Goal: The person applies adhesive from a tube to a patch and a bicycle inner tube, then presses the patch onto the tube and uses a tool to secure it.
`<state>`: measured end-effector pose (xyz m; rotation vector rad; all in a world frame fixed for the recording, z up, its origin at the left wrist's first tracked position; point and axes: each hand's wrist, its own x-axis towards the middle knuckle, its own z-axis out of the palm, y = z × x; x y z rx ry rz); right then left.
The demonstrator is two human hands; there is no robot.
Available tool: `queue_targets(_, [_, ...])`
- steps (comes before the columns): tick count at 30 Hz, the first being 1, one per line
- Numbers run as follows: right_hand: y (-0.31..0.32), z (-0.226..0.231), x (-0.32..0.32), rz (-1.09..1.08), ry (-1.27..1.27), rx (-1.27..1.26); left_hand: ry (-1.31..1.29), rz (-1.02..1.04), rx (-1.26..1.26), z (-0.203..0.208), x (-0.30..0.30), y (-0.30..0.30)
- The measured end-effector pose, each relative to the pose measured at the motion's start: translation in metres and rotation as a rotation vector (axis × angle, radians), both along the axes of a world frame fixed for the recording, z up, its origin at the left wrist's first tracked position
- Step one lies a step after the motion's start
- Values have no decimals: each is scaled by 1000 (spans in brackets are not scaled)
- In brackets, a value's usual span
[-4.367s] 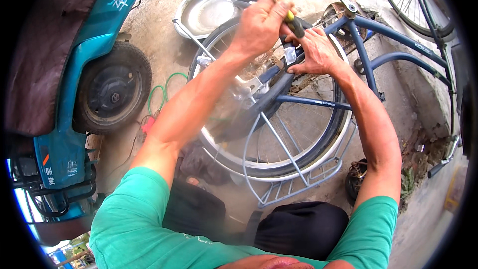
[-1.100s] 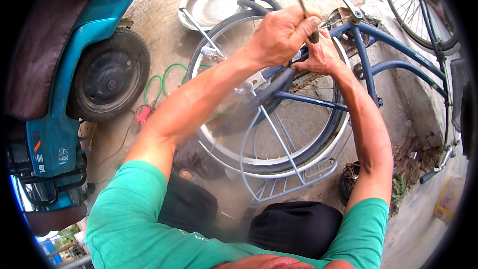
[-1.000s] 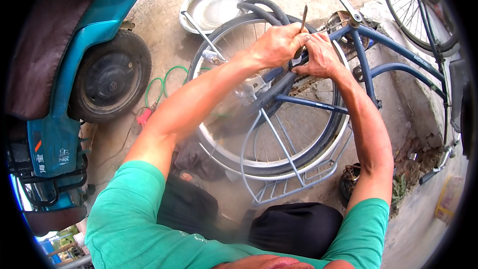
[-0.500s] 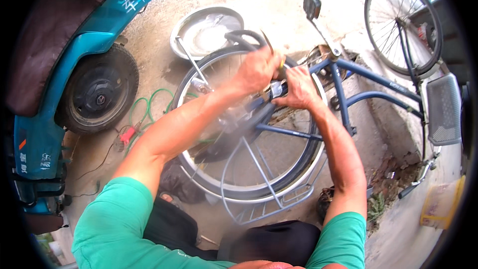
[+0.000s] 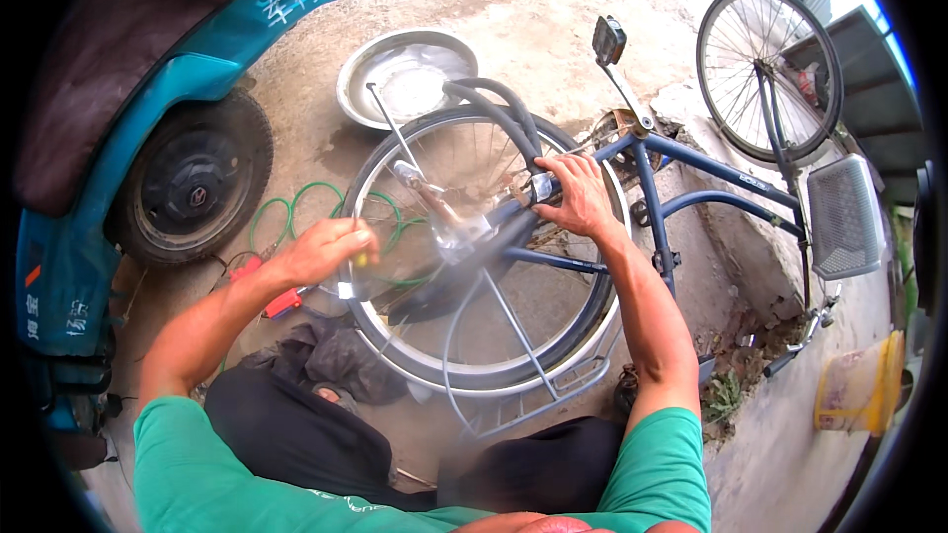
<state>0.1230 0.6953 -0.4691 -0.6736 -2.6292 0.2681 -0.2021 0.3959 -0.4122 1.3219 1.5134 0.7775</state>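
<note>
A dark blue bicycle lies on its side, with its rear wheel before my knees. A loop of black inner tube stands out from the wheel's far side. My right hand curls over the tube's end beside a shiny metal piece on the frame, thumb and fingers pressing around it. My left hand hovers over the near-left part of the wheel, fingers closed. Something small and yellow shows at its fingertips, too blurred to name.
A metal basin sits beyond the wheel. To the left stands a teal scooter; a green hose and a red tool lie between. At right are the bicycle's front wheel, basket and a yellow bucket.
My left hand has left the inner tube beside my right hand and swung left and nearer to me. My right hand stays at the tube. The view has shifted slightly.
</note>
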Motion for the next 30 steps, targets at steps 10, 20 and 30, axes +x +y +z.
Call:
queue_targets(10, [-86,13,124,-432,104,-20,-277,847,-398,-173,-75,-114])
queue_targets(20, [-208,-49,221,-1017,341,-348,-388,749,-484,-199,-45,-81])
queue_targets(30, [-270,-52,226,-887,188,-13,-435,709,-481,-201,-31,-70])
